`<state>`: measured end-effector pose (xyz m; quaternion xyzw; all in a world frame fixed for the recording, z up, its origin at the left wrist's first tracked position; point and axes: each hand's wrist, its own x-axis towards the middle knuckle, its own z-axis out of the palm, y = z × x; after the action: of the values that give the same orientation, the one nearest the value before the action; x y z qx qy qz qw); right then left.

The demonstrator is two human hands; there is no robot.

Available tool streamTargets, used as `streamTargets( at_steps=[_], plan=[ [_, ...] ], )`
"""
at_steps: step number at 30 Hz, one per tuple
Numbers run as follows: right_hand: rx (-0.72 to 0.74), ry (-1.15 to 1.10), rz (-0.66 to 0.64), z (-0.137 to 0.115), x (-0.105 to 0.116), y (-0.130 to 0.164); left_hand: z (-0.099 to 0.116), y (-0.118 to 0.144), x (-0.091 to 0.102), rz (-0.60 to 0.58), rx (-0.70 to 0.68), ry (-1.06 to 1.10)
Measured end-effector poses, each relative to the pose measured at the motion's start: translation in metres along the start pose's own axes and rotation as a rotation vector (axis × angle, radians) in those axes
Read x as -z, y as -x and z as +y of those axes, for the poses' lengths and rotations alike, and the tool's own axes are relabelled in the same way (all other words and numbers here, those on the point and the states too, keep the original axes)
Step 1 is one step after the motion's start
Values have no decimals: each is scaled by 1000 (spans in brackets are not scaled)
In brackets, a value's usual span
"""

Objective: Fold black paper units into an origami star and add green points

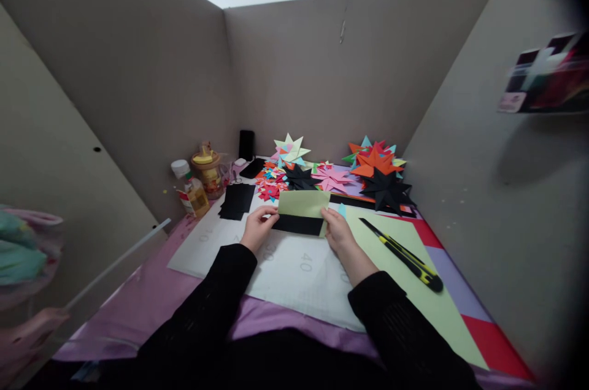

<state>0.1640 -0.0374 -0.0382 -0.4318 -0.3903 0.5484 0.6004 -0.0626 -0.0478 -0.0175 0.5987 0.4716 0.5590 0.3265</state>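
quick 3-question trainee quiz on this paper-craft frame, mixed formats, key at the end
1. True or false: both hands grip the pale green paper rectangle with a black strip by its short ends.
2. Which thing lies on the large pale green paper sheet to the person's right? A) glue bottle B) yellow-and-black utility knife C) scissors
3. Fill in: the stack of black paper pieces lies nearer the ____ hand.

Key
1. True: the left hand pinches the left end, the right hand the right end.
2. B, the yellow-and-black utility knife.
3. Left.
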Motion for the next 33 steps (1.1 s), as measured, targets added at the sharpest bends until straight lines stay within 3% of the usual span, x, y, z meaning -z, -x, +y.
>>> streamTargets(
  at_steps=[5, 12, 16, 19, 23, 27, 33],
  plan=[
    [-26, 45, 68, -2, 7, -3, -7, -10, 25, 230, 61, -8],
    [-39, 128, 143, -1, 13, -7, -24, -41, 94, 542, 155, -225],
    [-31, 152, 145, -3, 12, -6, -19, -45, 110, 588, 143, -393],
    [-25, 156, 134, -4, 10, -5, -9, -32, 110, 477, 45, -551],
    [-15, 163, 125, -2, 10, -5, 4, -10, 108, 141, -36, -683],
    [-2, 185, 127, -1, 10, -5, 7, -10, 107, -125, -91, -714],
    [2, 195, 127, 0, 9, -6, 2, -31, 105, -257, -101, -727]
  ],
)
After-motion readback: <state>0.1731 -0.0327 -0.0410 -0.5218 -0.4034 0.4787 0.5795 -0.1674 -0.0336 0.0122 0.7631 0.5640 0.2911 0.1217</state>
